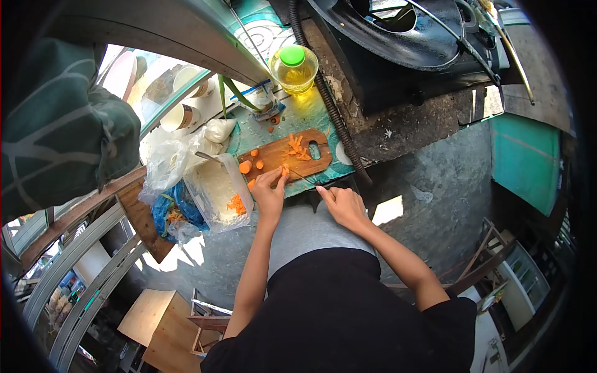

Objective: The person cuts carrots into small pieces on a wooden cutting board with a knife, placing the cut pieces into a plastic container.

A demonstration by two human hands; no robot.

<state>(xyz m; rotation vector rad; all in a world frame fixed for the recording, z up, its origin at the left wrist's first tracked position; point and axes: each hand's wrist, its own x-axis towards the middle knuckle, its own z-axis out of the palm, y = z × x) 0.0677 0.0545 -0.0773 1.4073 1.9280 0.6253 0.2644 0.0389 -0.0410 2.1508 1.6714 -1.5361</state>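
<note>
Grip: our left hand (pixel 268 191) pins a carrot piece (pixel 285 169); our right hand (pixel 343 204) closes round a knife (pixel 303 176).
Carrot piece: on our cutting board's (pixel 273 155) near edge.
Slices (pixel 297 148): at 12 o'clock of it.
Oil bottle (pixel 293 67): farther at 12 o'clock.

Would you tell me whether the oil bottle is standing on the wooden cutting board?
No, the oil bottle stands on the counter beyond the cutting board.

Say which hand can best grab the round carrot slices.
Probably the left hand: it is nearest the round orange carrot slices on the brown wooden cutting board; the right hand holds a knife.
</note>
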